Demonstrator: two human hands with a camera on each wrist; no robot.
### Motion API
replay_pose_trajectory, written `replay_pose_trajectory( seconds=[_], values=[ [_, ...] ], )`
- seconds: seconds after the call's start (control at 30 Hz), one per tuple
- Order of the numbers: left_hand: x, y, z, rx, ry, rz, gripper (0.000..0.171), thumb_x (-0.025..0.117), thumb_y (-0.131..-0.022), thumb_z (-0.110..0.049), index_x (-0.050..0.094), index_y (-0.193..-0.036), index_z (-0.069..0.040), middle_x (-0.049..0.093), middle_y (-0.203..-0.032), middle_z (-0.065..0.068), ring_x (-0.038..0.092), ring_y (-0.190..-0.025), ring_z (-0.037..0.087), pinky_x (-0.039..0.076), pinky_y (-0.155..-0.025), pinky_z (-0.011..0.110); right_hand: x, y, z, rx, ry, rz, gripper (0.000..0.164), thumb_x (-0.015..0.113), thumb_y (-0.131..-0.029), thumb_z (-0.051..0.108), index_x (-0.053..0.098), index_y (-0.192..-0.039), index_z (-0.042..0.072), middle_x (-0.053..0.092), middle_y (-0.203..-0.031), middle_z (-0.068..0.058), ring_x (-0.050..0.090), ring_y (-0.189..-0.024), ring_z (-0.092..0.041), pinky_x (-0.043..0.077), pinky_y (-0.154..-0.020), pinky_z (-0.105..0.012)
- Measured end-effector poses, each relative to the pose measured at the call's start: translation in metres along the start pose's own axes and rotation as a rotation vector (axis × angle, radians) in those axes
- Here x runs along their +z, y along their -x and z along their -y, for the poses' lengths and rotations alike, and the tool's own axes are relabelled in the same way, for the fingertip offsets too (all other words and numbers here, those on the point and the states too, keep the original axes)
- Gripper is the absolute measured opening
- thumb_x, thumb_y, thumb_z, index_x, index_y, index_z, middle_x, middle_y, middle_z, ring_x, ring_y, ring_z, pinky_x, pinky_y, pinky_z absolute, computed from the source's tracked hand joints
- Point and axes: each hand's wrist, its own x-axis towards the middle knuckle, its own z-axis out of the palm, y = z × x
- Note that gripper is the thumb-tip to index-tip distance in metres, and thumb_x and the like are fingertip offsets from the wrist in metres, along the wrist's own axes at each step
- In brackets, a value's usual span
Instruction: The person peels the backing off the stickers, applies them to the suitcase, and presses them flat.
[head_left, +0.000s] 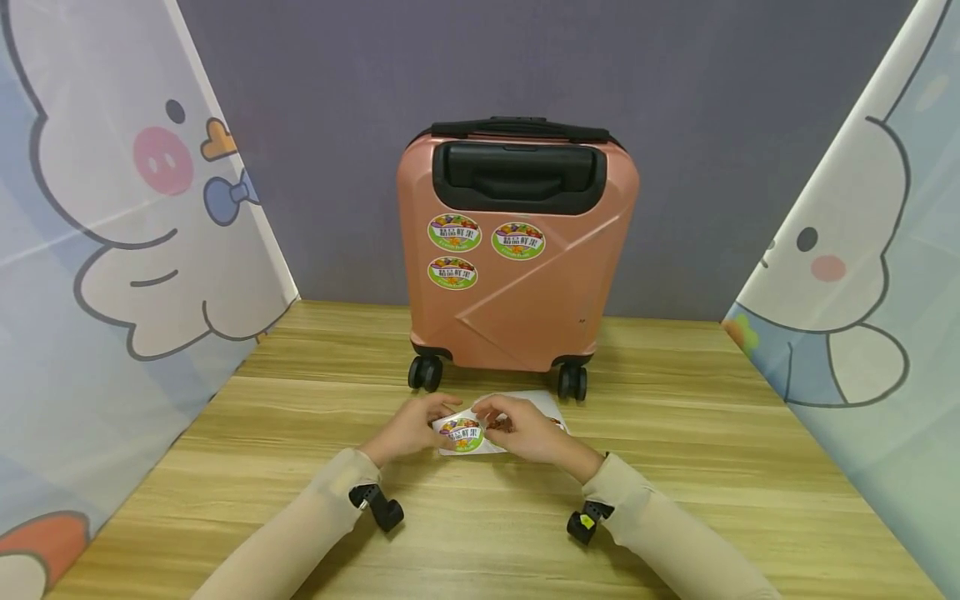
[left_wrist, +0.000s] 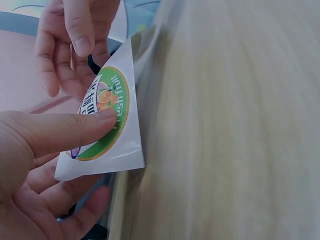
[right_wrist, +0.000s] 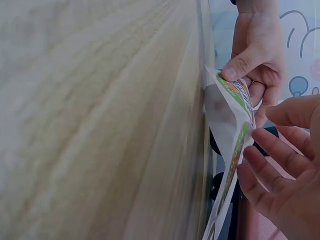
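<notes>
A white sheet of oval fruit stickers is in front of the suitcase, just above the wooden table. My left hand pinches its left end, with the thumb on a green-edged sticker and the fingers behind. My right hand is over the middle of the sheet; its loosely bent fingers are right at the sheet's face, and the thumb stands apart from them. In the right wrist view, the sheet bends between the hands. The pink suitcase bears three matching stickers on its upper left front.
The suitcase stands upright on black wheels at the back of the wooden table. Behind it rises a grey panel. Cartoon-printed sheets hang along both sides.
</notes>
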Motion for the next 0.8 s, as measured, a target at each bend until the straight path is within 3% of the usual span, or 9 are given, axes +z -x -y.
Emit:
replay_pose_trajectory(
  seconds=[0.2,0.5,0.67,0.8],
  values=[
    [-0.001,-0.003,-0.005,-0.015,0.081,-0.029,0.062,0.083,-0.074,0.005,0.056,-0.129,0.009,0.065,-0.107,0.015,0.069,-0.087,0.024,0.057,-0.071,0.029,0.000,-0.002,0.002,-0.015,0.053,-0.076,0.031,0.072,-0.092,0.009,0.064,-0.121,0.002,0.063,-0.108,-0.008,0.061,-0.095,-0.026,0.054,-0.074,-0.027],
    [0.000,-0.007,-0.016,-0.039,0.199,-0.018,0.068,0.083,-0.076,0.004,0.051,-0.136,0.005,0.066,-0.109,0.015,0.066,-0.078,0.020,0.057,-0.067,0.029,-0.002,-0.005,0.005,-0.064,0.115,-0.150,0.032,0.077,-0.088,0.013,0.067,-0.117,0.002,0.057,-0.103,-0.004,0.057,-0.088,-0.020,0.054,-0.071,-0.024],
    [0.000,-0.007,-0.020,-0.078,0.287,0.009,0.069,0.081,-0.081,-0.001,0.047,-0.141,0.003,0.066,-0.112,0.014,0.068,-0.089,0.022,0.057,-0.077,0.034,-0.004,-0.003,0.006,-0.052,0.121,-0.159,0.030,0.076,-0.089,0.014,0.068,-0.116,0.002,0.056,-0.101,-0.003,0.056,-0.089,-0.020,0.054,-0.070,-0.024],
    [0.001,-0.006,-0.020,-0.116,0.312,0.010,0.058,0.071,-0.093,-0.014,0.045,-0.144,0.000,0.065,-0.115,0.013,0.066,-0.098,0.023,0.054,-0.086,0.040,-0.004,-0.003,0.005,-0.047,0.129,-0.168,0.030,0.077,-0.089,0.015,0.069,-0.116,0.004,0.056,-0.101,-0.003,0.057,-0.089,-0.020,0.053,-0.069,-0.024]
  ],
)
